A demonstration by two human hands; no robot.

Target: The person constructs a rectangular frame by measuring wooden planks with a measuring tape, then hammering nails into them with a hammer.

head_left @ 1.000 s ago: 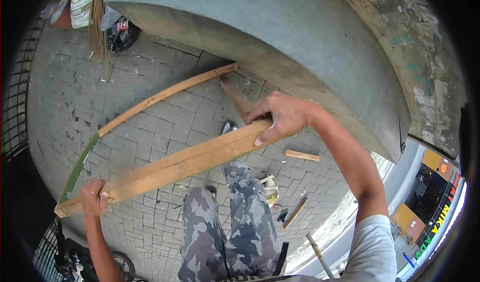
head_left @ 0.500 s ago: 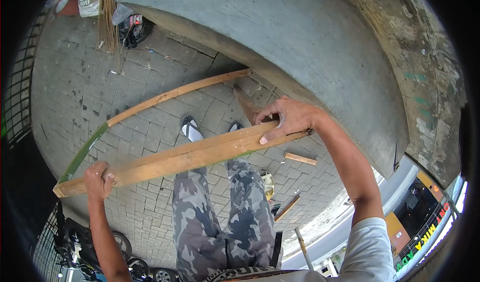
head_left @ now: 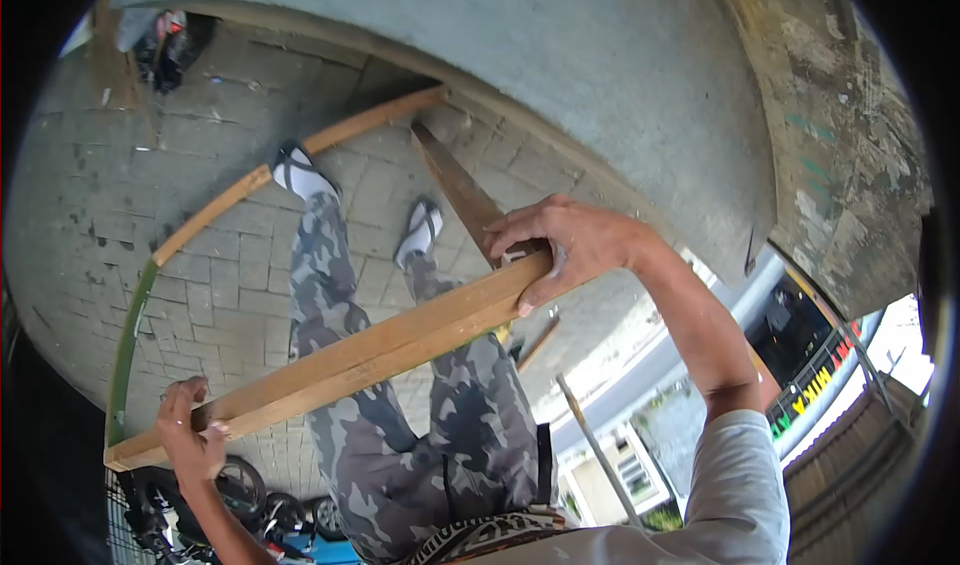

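Observation:
A long wooden beam [head_left: 370, 350] lies slantwise across my front, over my camouflage trousers. My left hand [head_left: 190, 433] grips it near its left end, thumb on the near face and fingers over the far edge. My right hand [head_left: 575, 250] clasps the other end, with the thumb on top. From beneath the right hand's fingers a brown, tapered handsaw blade [head_left: 458, 180] points up and left; its handle is mostly hidden. At the beam's left end a long strip, green-painted [head_left: 130, 350] then bare wood [head_left: 215, 210], meets it at a corner and reaches toward the wall.
My left foot [head_left: 303, 173] overlaps the bare strip; my right foot [head_left: 420, 230] is on the paving [head_left: 240, 280]. A grey concrete slab [head_left: 560, 55] borders the far side. A black bag [head_left: 178, 55] is upper left, motorbikes [head_left: 235, 490] lower left, a pole [head_left: 598, 445] right.
My left foot has stepped forward to the strip. The beam's left end has come lower, with the left hand following and its fingers a little more spread. The saw blade shows more fully.

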